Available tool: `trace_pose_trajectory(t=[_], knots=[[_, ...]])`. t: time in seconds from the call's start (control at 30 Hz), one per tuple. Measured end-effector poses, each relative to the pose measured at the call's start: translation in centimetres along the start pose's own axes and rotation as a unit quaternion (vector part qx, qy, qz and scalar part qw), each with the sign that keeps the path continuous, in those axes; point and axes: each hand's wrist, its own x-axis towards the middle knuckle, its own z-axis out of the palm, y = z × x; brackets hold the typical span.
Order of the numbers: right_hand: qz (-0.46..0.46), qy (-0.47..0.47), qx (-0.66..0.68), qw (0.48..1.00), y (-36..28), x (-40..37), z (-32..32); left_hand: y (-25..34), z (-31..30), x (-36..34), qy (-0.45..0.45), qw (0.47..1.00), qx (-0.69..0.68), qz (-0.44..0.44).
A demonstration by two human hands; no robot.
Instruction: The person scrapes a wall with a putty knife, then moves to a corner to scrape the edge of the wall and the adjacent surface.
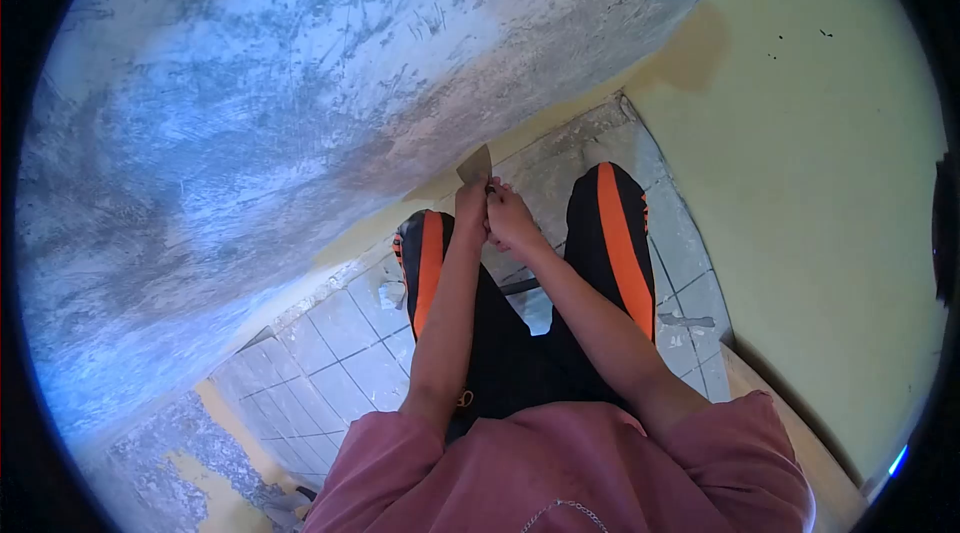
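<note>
While left hand (470, 208), right hand (512, 218) clasp scraper (490, 189), blade (475, 165) near wall (300, 113).

Downward head view of near hands (510, 223)

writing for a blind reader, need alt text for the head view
A bare left hand and right hand together hold a flat-bladed grey scraper near the foot of a patchy grey-white wall. Black trousers with orange stripes show below, over pale floor tiles.

Gap between knees (608, 195), wall (300, 83) just beyond
</note>
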Motion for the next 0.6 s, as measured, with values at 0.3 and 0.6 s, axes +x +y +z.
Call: trace_pose_trajectory(t=[0.3,0.6], knots=[[-0.042,-0.022,0.023,0.999,-0.5,-4.6,1.0,1.7,0.9,-4.6,0.012,0.999,0.018,0.028],[-0.205,0.075,-0.125,0.968,2.0,-2.5,0.3,1.3,2.0,-5.3,0.004,0.999,-0.016,0.046]])
